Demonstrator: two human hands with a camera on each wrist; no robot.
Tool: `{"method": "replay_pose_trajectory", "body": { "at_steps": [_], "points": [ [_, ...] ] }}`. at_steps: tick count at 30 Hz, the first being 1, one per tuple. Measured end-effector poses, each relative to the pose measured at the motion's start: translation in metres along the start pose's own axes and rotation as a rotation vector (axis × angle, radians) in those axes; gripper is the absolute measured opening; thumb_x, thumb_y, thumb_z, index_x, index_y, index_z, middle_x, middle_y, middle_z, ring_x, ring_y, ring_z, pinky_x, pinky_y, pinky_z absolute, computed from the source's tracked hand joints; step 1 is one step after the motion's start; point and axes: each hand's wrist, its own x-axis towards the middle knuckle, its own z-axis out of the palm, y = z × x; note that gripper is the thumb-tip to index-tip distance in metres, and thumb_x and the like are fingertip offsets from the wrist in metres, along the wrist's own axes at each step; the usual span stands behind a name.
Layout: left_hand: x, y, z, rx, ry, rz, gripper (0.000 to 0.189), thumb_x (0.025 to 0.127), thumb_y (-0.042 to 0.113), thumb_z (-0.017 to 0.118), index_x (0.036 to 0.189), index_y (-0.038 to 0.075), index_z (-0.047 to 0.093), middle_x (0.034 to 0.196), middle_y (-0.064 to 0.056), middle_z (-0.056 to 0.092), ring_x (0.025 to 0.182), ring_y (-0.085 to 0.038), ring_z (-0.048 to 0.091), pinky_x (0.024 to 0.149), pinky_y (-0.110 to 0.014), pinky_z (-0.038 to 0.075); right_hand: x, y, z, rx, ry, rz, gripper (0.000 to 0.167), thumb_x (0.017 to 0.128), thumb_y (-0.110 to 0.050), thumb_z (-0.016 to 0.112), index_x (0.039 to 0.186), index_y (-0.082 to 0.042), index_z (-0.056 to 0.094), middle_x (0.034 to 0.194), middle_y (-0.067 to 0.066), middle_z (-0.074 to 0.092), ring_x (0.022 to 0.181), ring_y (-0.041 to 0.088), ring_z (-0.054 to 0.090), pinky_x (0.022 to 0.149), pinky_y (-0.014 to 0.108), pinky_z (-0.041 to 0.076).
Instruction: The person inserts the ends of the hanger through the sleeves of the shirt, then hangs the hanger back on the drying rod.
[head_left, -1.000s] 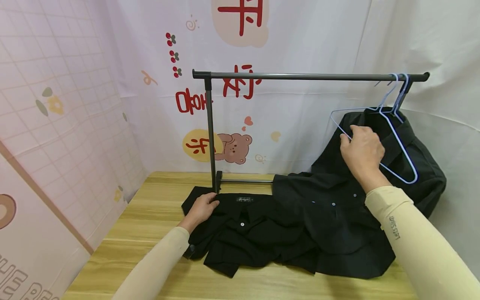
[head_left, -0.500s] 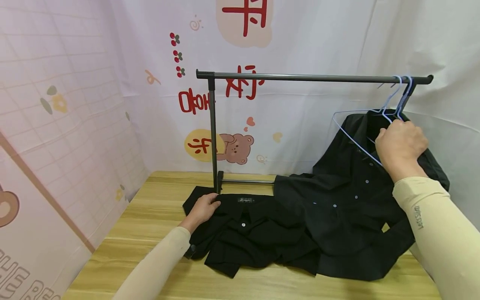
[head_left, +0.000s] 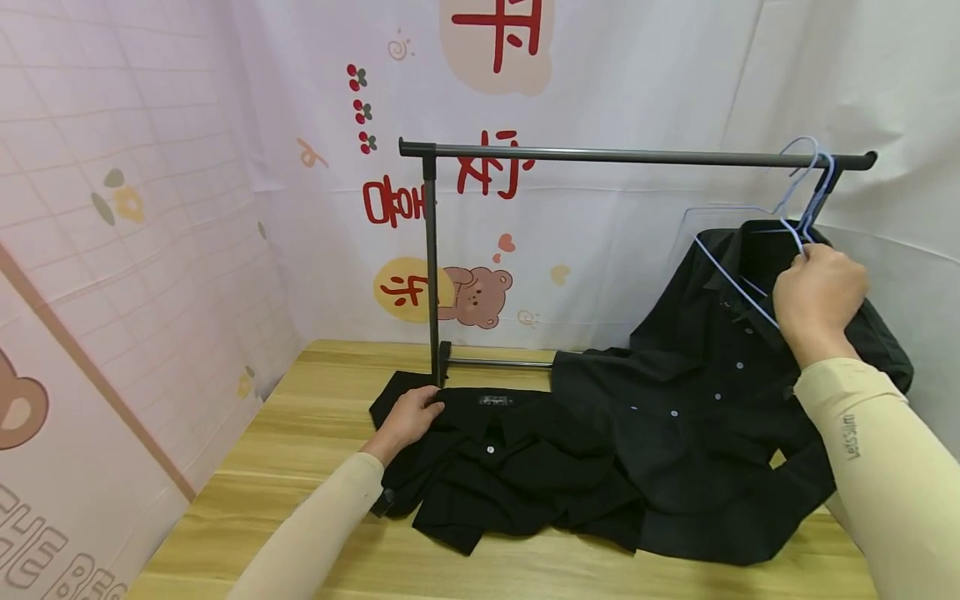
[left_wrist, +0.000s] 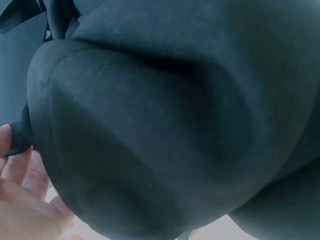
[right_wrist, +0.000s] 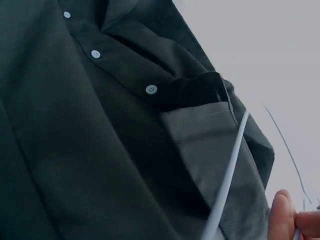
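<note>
A black shirt (head_left: 517,479) lies flat on the wooden table, its collar label facing up. My left hand (head_left: 411,414) pinches this shirt at its upper left, with thumb and fingers (left_wrist: 20,172) on either side of the cloth in the left wrist view. At the right, my right hand (head_left: 819,296) grips a light blue wire hanger (head_left: 738,282), one arm of which crosses the right wrist view. The hanger's hook stands a little above the rack's rod. Behind it, a second black shirt (head_left: 693,337) hangs from another hanger, its lower part spread over the table.
A dark metal clothes rack (head_left: 600,156) spans the back, its left post (head_left: 432,275) standing beside the left hand. Table top (head_left: 292,425) shows at the left and front. A printed white curtain (head_left: 622,75) lies behind.
My right hand has moved right, taken hold of the front hanger near its neck and lifted its hook upward from the rod. The left hand stays on the shirt.
</note>
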Motion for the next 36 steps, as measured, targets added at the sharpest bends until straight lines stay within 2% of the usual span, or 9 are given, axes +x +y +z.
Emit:
{"method": "replay_pose_trajectory", "body": {
  "at_steps": [9,14,20,24,28,29,36],
  "points": [
    [0.0,-0.002,0.001,-0.017,-0.003,-0.007,0.034,0.102,0.01,0.054,0.135,0.001,0.058,0.128,-0.017,0.062,0.118,-0.033,0.058,0.097,-0.051,0.046,-0.014,-0.002,0.015,0.143,0.125,-0.05,0.039,0.105,-0.012,0.037,0.119,0.014,0.063,0.113,0.035,0.062,0.105,0.055,0.054,0.089,0.061,0.036],
    [0.001,-0.002,0.001,-0.025,-0.01,-0.016,0.036,0.103,0.011,0.054,0.137,0.001,0.057,0.133,-0.018,0.059,0.123,-0.035,0.055,0.099,-0.052,0.045,-0.029,0.004,0.024,0.202,0.233,-0.141,0.034,0.104,-0.014,0.044,0.108,0.011,0.067,0.102,0.032,0.066,0.095,0.052,0.058,0.08,0.062,0.037],
    [0.002,-0.004,0.0,-0.026,0.0,-0.021,0.034,0.103,0.012,0.055,0.135,0.003,0.059,0.13,-0.016,0.061,0.12,-0.033,0.057,0.097,-0.051,0.046,-0.048,0.002,0.036,0.291,0.299,-0.264,0.033,0.104,-0.015,0.049,0.115,0.009,0.067,0.096,0.029,0.068,0.09,0.046,0.063,0.076,0.057,0.04],
    [0.002,-0.004,-0.001,-0.024,0.008,-0.011,0.03,0.102,0.012,0.055,0.131,0.004,0.061,0.12,-0.013,0.065,0.104,-0.027,0.062,0.088,-0.046,0.05,-0.062,-0.002,0.043,0.317,0.304,-0.347,0.029,0.103,-0.011,0.051,0.112,0.01,0.068,0.091,0.026,0.069,0.085,0.043,0.065,0.071,0.054,0.041],
    [0.003,-0.004,-0.003,-0.044,0.02,-0.007,0.026,0.102,0.012,0.056,0.125,0.004,0.064,0.109,-0.009,0.066,0.091,-0.022,0.059,0.081,-0.042,0.048,-0.077,-0.001,0.055,0.33,0.287,-0.441,0.022,0.1,-0.004,0.055,0.111,0.008,0.069,0.089,0.024,0.069,0.08,0.041,0.066,0.068,0.054,0.044],
    [0.003,-0.005,-0.003,-0.051,0.021,-0.008,0.026,0.102,0.012,0.056,0.125,0.004,0.064,0.11,-0.009,0.066,0.091,-0.023,0.059,0.08,-0.043,0.048,-0.081,0.0,0.058,0.33,0.276,-0.466,0.021,0.099,-0.002,0.055,0.111,0.007,0.069,0.089,0.023,0.069,0.08,0.04,0.066,0.069,0.055,0.046],
    [0.003,-0.003,-0.005,-0.114,0.02,-0.051,0.038,0.103,0.016,0.055,0.138,0.001,0.055,0.132,-0.018,0.059,0.121,-0.035,0.055,0.099,-0.053,0.044,-0.104,0.01,0.085,0.286,0.18,-0.672,0.021,0.092,0.007,0.06,0.112,0.005,0.068,0.094,0.019,0.07,0.081,0.034,0.068,0.066,0.052,0.053]
  ]
}}
